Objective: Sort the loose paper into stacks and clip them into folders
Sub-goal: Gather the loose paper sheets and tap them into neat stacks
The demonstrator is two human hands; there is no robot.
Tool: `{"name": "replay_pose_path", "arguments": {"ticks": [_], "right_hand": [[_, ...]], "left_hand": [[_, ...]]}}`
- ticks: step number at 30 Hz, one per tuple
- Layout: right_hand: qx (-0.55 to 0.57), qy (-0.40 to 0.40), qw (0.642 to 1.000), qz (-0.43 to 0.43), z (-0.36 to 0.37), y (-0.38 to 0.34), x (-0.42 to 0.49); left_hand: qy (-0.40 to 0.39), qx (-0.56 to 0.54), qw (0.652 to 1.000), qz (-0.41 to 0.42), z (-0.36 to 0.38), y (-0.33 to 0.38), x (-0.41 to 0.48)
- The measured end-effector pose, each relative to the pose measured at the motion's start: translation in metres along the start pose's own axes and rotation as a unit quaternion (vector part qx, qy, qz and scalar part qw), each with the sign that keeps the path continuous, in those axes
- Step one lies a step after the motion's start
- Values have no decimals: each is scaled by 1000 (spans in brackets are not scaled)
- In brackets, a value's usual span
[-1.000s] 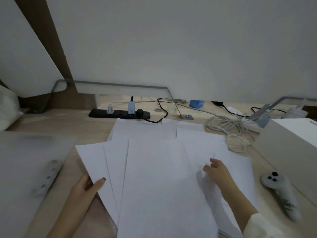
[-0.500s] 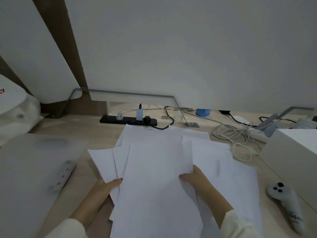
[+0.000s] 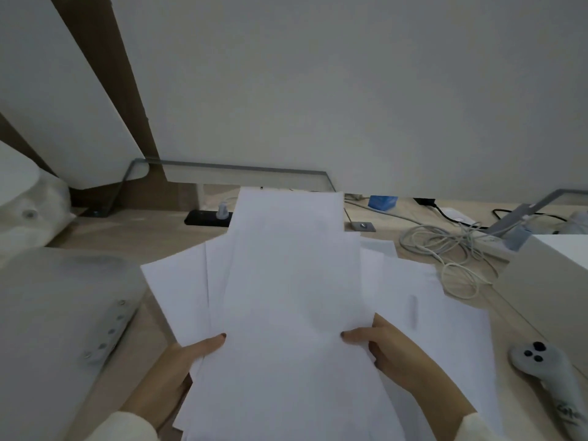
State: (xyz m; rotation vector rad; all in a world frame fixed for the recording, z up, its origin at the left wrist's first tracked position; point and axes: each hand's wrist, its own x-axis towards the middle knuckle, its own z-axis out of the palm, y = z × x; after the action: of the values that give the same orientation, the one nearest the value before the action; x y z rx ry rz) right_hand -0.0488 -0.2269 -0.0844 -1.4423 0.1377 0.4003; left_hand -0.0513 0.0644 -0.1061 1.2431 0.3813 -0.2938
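Note:
Several white sheets form a fanned bundle (image 3: pixel 292 297) lifted off the desk in front of me. My left hand (image 3: pixel 178 361) grips its left edge, thumb on top. My right hand (image 3: pixel 388 348) grips the right edge, thumb on the top sheet. More loose sheets (image 3: pixel 445 319) lie flat on the desk under and to the right of the bundle. A translucent grey folder (image 3: pixel 54 313) with a metal clip strip (image 3: pixel 108 329) lies open at the left.
A white controller (image 3: pixel 550 374) lies at the right, beside a white box (image 3: pixel 553 275). Coiled white cables (image 3: pixel 451 249) and a black power strip (image 3: pixel 206 218) sit at the back. The wooden desk (image 3: pixel 133 230) ends at a white wall.
Both hands closed on the sheets' sides and raised the gathered bundle; its top edge now hides most of the power strip. The view shifted slightly left.

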Motion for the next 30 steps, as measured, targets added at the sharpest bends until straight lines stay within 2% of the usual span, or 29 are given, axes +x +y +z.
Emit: {"name": "replay_pose_path", "arguments": {"ticks": [5,8,14,17,23,27,30], "right_hand": [[70,7,996,-58,1,-10,-8],[57,3,995,-84,9,-27,-13],[-12,2,986,-168,21,-81,-25],[-19,-3,976,-218,32,-106,-32],[-15,36,966,-254,46,-115,-33],[-10,41,966,-255,50,-103,-37],[5,75,965,-250,47,-96,-34]], "left_hand": [[-33,-36,998,42,6,17,-8],[-61,-33,994,85,13,34,-14],[-80,66,966,236,31,92,-36],[-50,98,953,281,45,118,-44],[-41,58,951,301,61,126,-51],[-58,75,942,323,57,112,-50],[-57,83,945,312,50,102,-43]]}}
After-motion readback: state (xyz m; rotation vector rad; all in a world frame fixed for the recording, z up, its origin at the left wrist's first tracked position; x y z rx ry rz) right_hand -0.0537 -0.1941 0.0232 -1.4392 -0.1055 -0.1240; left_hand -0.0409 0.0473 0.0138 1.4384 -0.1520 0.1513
